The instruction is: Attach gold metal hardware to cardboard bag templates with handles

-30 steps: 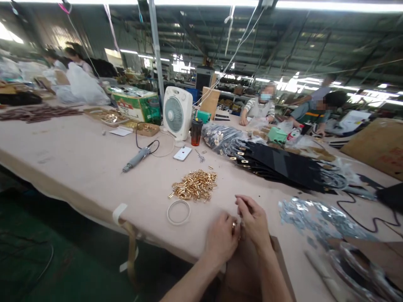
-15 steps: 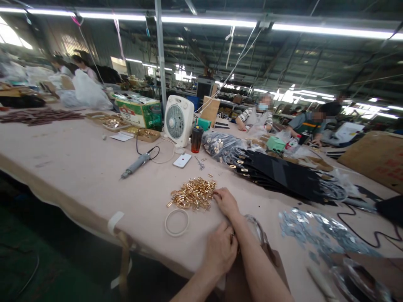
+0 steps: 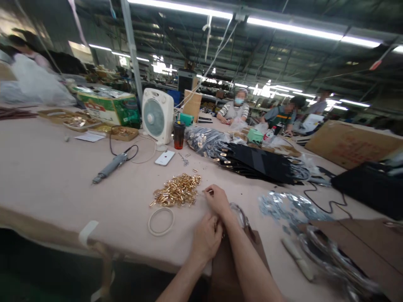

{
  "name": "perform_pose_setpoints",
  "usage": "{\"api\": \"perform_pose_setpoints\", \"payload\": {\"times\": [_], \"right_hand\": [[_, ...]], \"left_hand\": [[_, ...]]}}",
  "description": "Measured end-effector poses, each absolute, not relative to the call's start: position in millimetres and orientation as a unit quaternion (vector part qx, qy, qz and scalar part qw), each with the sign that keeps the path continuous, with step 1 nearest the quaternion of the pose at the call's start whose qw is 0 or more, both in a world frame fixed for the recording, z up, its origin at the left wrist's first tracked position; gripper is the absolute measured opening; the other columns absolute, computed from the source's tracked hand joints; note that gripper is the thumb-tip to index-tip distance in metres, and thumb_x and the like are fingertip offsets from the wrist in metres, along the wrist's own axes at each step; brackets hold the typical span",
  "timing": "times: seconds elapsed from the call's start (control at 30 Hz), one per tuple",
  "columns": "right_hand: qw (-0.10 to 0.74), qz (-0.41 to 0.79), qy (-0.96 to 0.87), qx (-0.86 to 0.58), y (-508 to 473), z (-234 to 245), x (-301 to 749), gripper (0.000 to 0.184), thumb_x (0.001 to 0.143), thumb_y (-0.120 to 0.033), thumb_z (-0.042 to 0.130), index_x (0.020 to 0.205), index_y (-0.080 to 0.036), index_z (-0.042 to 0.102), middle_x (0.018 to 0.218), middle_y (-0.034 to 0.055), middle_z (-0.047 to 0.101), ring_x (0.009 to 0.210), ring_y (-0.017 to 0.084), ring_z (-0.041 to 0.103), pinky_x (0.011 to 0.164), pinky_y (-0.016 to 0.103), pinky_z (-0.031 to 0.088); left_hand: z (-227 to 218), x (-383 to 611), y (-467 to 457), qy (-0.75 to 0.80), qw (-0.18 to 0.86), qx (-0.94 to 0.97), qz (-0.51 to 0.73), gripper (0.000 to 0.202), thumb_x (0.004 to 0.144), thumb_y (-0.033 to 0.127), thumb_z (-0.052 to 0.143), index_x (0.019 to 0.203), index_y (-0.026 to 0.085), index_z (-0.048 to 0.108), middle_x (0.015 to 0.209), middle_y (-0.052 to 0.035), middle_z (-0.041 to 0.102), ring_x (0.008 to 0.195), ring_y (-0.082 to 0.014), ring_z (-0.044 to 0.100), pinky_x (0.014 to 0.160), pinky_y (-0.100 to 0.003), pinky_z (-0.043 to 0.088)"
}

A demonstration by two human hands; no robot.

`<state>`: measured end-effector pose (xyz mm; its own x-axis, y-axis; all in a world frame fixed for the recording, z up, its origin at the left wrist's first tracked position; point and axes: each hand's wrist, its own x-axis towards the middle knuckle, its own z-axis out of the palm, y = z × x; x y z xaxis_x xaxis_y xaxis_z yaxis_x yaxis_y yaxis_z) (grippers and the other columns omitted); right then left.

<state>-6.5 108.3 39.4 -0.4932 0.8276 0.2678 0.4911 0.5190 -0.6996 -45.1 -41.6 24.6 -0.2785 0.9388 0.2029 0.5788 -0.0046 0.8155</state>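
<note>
My left hand [image 3: 206,238] is closed at the upper edge of a brown bag [image 3: 225,272], which lies partly under my right forearm. A handle in clear wrap [image 3: 239,214] shows beyond the bag's edge. My right hand [image 3: 218,201] has thumb and forefinger pinched together, just right of a pile of small gold metal fittings [image 3: 179,191]; whatever is between the fingertips is too small to make out. A roll of pale tape [image 3: 161,231] rests flat in front of the pile.
A grey electric screwdriver [image 3: 110,167], a white phone [image 3: 165,157], a dark tumbler [image 3: 179,136] and a fan [image 3: 157,116] are farther back. Black bag pieces [image 3: 261,161] and silvery plates [image 3: 289,205] lie to the right. Co-workers [image 3: 234,110] sit across the table.
The camera has turned right, so the scene slides left. My right hand has come away from the gold pile's edge, fingertips pinched. My left hand stays at the brown bag.
</note>
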Motion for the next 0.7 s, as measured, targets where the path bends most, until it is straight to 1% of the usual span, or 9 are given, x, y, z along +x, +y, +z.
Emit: {"api": "perform_pose_setpoints", "payload": {"times": [0.07, 0.17, 0.23, 0.3, 0.4, 0.5, 0.53, 0.6, 0.7], "right_hand": [[0.360, 0.320, -0.770, -0.419, 104.9, 49.2, 11.8, 0.016, 0.093, -0.031, 0.061, 0.095, -0.020, 0.071, 0.092, 0.0045, 0.076, 0.076, 0.015, 0.067, 0.073, 0.027, 0.052], [0.499, 0.414, -0.634, -0.421, 96.6, 64.2, 51.1, 0.025, 0.084, -0.040, 0.073, 0.095, -0.018, 0.069, 0.088, 0.0036, 0.075, 0.069, 0.014, 0.063, 0.064, 0.025, 0.050], [0.570, 0.446, -0.546, -0.422, 87.4, 70.2, 83.2, 0.031, 0.077, -0.041, 0.080, 0.095, -0.019, 0.068, 0.086, 0.0023, 0.073, 0.069, 0.013, 0.061, 0.063, 0.025, 0.049], [0.612, 0.450, -0.485, -0.433, 75.0, 70.3, 117.1, 0.035, 0.074, -0.041, 0.085, 0.095, -0.019, 0.066, 0.087, 0.0007, 0.071, 0.070, 0.012, 0.060, 0.065, 0.025, 0.049], [0.635, 0.438, -0.434, -0.466, 51.9, 58.8, 164.1, 0.040, 0.072, -0.041, 0.088, 0.095, -0.020, 0.064, 0.082, -0.0022, 0.067, 0.068, 0.011, 0.059, 0.065, 0.024, 0.048], [0.629, 0.413, -0.422, -0.506, 25.6, 38.4, 197.3, 0.042, 0.073, -0.045, 0.088, 0.097, -0.019, 0.065, 0.081, -0.0019, 0.065, 0.068, 0.012, 0.058, 0.065, 0.025, 0.049], [0.622, 0.407, -0.426, -0.516, 16.9, 31.1, 204.4, 0.042, 0.074, -0.046, 0.087, 0.097, -0.019, 0.065, 0.082, -0.0011, 0.065, 0.068, 0.012, 0.059, 0.065, 0.026, 0.049], [0.599, 0.409, -0.441, -0.529, 0.9, 18.0, 212.9, 0.039, 0.077, -0.047, 0.086, 0.096, -0.018, 0.067, 0.082, 0.0001, 0.067, 0.069, 0.013, 0.060, 0.066, 0.026, 0.050], [0.562, 0.419, -0.474, -0.533, -16.1, 6.9, 214.3, 0.035, 0.082, -0.048, 0.082, 0.096, -0.019, 0.069, 0.078, 0.0010, 0.069, 0.070, 0.015, 0.063, 0.067, 0.028, 0.052]], "left_hand": [[23.0, -46.0, -39.6, 0.660, 0.207, 0.560, 0.456, 0.023, 0.100, 0.027, 0.047, 0.101, 0.024, 0.070, 0.100, -0.0056, 0.067, 0.092, -0.0220, 0.067, 0.085, -0.034, 0.050], [20.1, -48.8, -34.6, 0.644, 0.198, 0.546, 0.497, 0.025, 0.100, 0.031, 0.049, 0.115, 0.024, 0.068, 0.112, -0.0080, 0.067, 0.106, -0.0260, 0.066, 0.096, -0.041, 0.050], [18.4, -50.3, -31.7, 0.645, 0.190, 0.532, 0.515, 0.028, 0.099, 0.035, 0.053, 0.120, 0.023, 0.066, 0.113, -0.0082, 0.066, 0.106, -0.0265, 0.066, 0.096, -0.042, 0.051], [17.4, -50.7, -30.5, 0.649, 0.185, 0.511, 0.532, 0.032, 0.097, 0.039, 0.057, 0.124, 0.022, 0.064, 0.112, -0.0075, 0.066, 0.099, -0.0248, 0.066, 0.089, -0.040, 0.054], [17.1, -49.7, -31.2, 0.659, 0.176, 0.473, 0.557, 0.041, 0.094, 0.043, 0.063, 0.128, 0.021, 0.060, 0.112, -0.0069, 0.065, 0.088, -0.0216, 0.065, 0.080, -0.036, 0.056], [17.3, -48.6, -32.2, 0.667, 0.142, 0.452, 0.575, 0.051, 0.090, 0.040, 0.069, 0.135, 0.022, 0.055, 0.118, -0.0075, 0.064, 0.083, -0.0200, 0.064, 0.083, -0.039, 0.057], [17.9, -48.4, -32.2, 0.668, 0.119, 0.456, 0.576, 0.053, 0.089, 0.037, 0.070, 0.137, 0.022, 0.053, 0.122, -0.0088, 0.062, 0.086, -0.0208, 0.064, 0.086, -0.040, 0.057], [21.3, -48.0, -31.0, 0.661, 0.054, 0.499, 0.558, 0.049, 0.091, 0.028, 0.068, 0.138, 0.022, 0.054, 0.129, -0.0115, 0.060, 0.101, -0.0251, 0.064, 0.095, -0.045, 0.055], [33.1, -44.0, -23.8, 0.602, -0.045, 0.636, 0.481, 0.030, 0.096, 0.015, 0.059, 0.123, 0.025, 0.066, 0.130, -0.0094, 0.065, 0.124, -0.0293, 0.058, 0.110, -0.049, 0.046]]}}
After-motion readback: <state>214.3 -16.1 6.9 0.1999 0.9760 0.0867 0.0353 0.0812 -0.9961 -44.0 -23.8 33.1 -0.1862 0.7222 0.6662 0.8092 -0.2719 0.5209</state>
